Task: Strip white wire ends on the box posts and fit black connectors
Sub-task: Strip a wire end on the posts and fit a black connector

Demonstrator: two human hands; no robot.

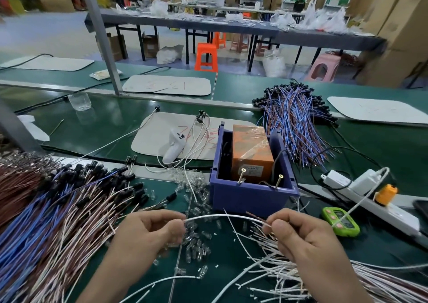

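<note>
- The left hand (148,235) pinches one end of a single white wire (224,216) between thumb and forefinger, with the other fingers curled under.
- The right hand (303,237) pinches the other end the same way. A short bare tip sticks out past its fingertips.
- The wire arches up between the two hands, above the green bench (382,237) and just in front of the purple box (252,196). It touches neither post.
- Under the right hand lies a tangled pile of loose white wires (278,277). Small white offcuts are scattered beside it.
- Between the hands, and reaching to the foot of the box, is a spread of small clear caps (196,244).
- To the left, a thick heap of blue and brown wires (46,221) fans out. Black connectors (92,170) sit on its far ends.
- The box holds an orange block wrapped in clear film (252,154). Two brass screw posts (242,175) lean up from its near wall, and both are bare.
- Right of the box are a green timer (340,221) and a white power strip (370,198) with plugs in it.
- Behind the box, a white handheld controller (173,147) lies on a pale mat (162,138). A few white wires tipped with black connectors trail across the mat.
- Further right, a second bundle of blue and brown wires (294,126) is piled.
- Further back, an orange stool (206,57) stands by a long table.
</note>
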